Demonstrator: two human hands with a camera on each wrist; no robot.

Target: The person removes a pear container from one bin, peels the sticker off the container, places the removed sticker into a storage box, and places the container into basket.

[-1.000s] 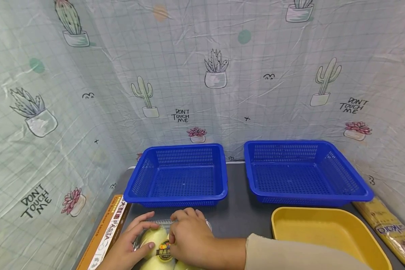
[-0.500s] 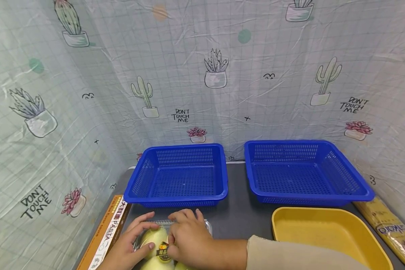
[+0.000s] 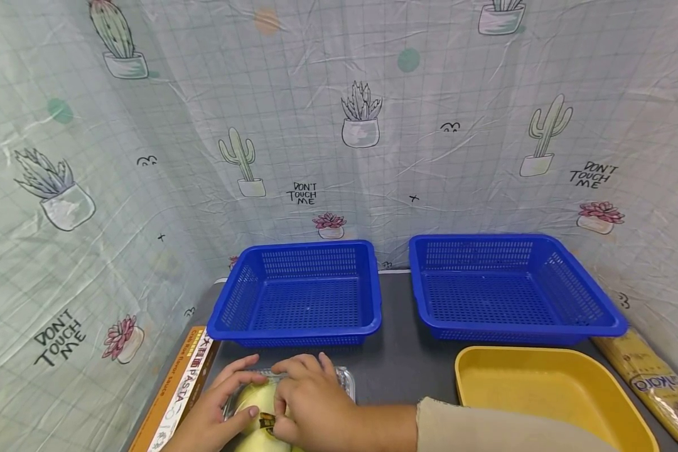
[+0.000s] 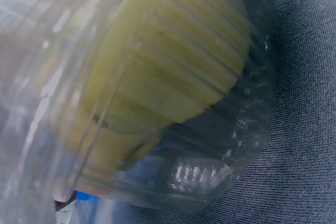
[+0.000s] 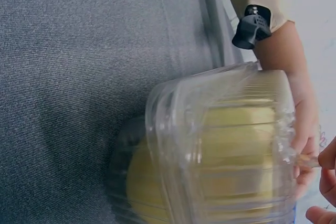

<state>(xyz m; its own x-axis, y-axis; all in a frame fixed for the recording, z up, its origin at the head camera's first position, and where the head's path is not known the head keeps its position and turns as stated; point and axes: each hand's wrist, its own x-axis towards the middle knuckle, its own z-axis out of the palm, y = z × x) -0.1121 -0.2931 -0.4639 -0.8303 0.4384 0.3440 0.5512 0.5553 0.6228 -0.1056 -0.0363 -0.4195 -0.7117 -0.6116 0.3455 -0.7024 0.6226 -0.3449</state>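
A clear plastic clamshell box [image 3: 347, 380] of pale yellow-green fruit [image 3: 258, 397] sits at the front of the table, cut by the head view's bottom edge. On its lid is a dark label [image 3: 267, 422] with gold print, partly folded over. My right hand [image 3: 314, 400] pinches the label's right part, which the fingers hide. Along the box's left side lies my left hand [image 3: 217, 408], its fingers extended and thumb resting on the lid. The left wrist view shows the fruit [image 4: 178, 51] through the ribbed wall; in the right wrist view the box [image 5: 173, 108] rests on grey cloth.
Two blue baskets [image 3: 294, 333] [image 3: 520, 331] stand along the back. A yellow tray [image 3: 542, 376] is at the right front, with a yellow packet [image 3: 644, 376] beyond it by the right wall. Orange and white pasta boxes [image 3: 175, 383] line the left edge.
My right hand has shifted slightly left, drawing the label's right part over, so less of its print shows. More of the box's right rim is uncovered. The left hand stays put.
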